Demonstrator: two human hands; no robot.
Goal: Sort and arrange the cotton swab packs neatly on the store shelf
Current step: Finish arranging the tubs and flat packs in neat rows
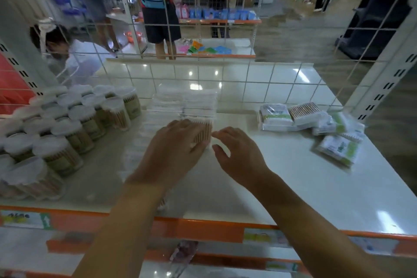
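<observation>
Left hand lies flat on the front cotton swab pack, fingers spread, pressing rather than gripping; right hand hovers just beside it, open and empty. Pack sits mid-shelf at the near end of the clear-pack row. Square its edges to that row, then fetch the loose green-label packs on the right.
</observation>
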